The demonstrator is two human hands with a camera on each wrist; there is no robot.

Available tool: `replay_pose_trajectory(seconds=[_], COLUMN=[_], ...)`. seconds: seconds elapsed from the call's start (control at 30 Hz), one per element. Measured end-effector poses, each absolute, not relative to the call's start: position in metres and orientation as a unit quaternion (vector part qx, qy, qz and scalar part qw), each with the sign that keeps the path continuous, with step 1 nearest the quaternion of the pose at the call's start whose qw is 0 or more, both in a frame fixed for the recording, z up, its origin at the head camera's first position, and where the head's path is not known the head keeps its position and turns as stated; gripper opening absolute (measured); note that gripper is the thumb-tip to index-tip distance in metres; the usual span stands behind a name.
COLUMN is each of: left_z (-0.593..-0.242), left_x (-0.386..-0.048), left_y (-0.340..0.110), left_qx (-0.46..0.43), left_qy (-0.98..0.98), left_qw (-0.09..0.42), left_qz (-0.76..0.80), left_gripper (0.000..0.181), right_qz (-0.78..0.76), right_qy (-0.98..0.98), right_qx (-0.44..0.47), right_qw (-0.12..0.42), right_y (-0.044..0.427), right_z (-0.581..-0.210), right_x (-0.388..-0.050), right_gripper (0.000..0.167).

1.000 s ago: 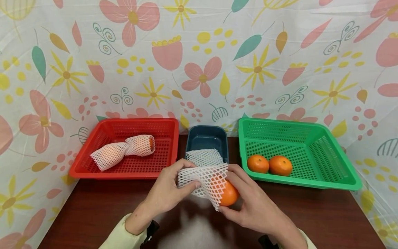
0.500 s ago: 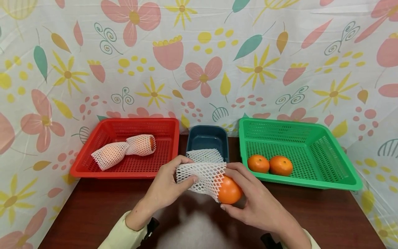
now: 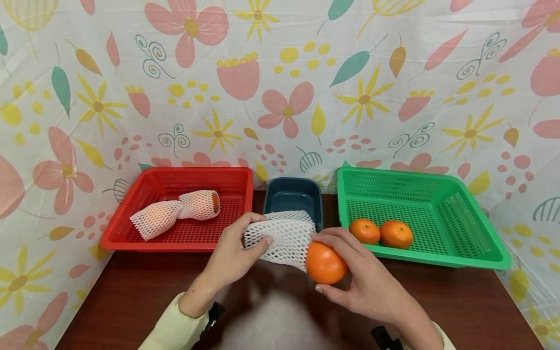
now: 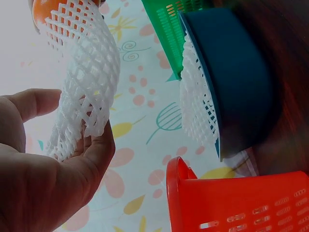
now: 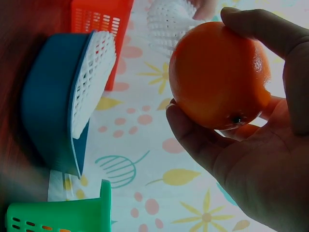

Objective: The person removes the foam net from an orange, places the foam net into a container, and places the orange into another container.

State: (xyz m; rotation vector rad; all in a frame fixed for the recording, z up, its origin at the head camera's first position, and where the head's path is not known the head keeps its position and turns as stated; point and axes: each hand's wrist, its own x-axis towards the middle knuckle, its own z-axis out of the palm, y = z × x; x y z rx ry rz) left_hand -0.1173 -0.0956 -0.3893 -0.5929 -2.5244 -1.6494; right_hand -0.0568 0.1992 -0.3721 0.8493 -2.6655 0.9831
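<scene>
My left hand pinches a white foam net sleeve between thumb and fingers, over the middle of the table. At the sleeve's right end, an orange sits in my right hand, its thumb below and fingers above and behind. Most of the fruit is bare in the head view. The left wrist view shows netting overlapping part of the orange. Seen from the right wrist, the orange has a dark stem spot facing the palm.
Behind the hands stands a dark blue box with more foam netting over its front. At left, a red basket holds two net-wrapped fruits. The green basket at right holds two bare oranges. A patterned cloth hangs behind.
The orange, partly covered by the net one second ago, has moved right and mostly come out of it. My left hand has shifted slightly up and left with the sleeve.
</scene>
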Motion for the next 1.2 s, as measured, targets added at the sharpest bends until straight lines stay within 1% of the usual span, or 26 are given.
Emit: replay_pose_trajectory(seconds=[0.23,0.43,0.63,0.87,1.2], left_z=[-0.394,-0.395,-0.396,-0.399,-0.405], left_x=[-0.126,-0.133,-0.141,-0.149,-0.16], left_y=[-0.093,-0.089,-0.079,-0.067,-0.054], left_qx=[-0.186,-0.17,-0.177,-0.168,-0.158], left_qy=[-0.806,-0.802,-0.787,-0.796,-0.81], left_qw=[0.027,0.024,0.024,0.035,0.033], left_qz=[-0.561,-0.572,-0.591,-0.581,-0.564], left_gripper=[0.036,0.037,0.035,0.039,0.041], right_qz=[0.332,0.321,0.317,0.312,0.318], right_qy=[-0.899,-0.905,-0.908,-0.912,-0.909], right_qx=[0.274,0.261,0.253,0.243,0.243], right_qw=[0.085,0.093,0.102,0.11,0.12], right_y=[0.207,0.214,0.218,0.221,0.225], right_z=[-0.369,-0.369,-0.369,-0.37,-0.368], right_x=[-0.058,-0.06,-0.062,-0.065,-0.07], right_gripper=[0.084,0.09,0.092,0.092,0.094])
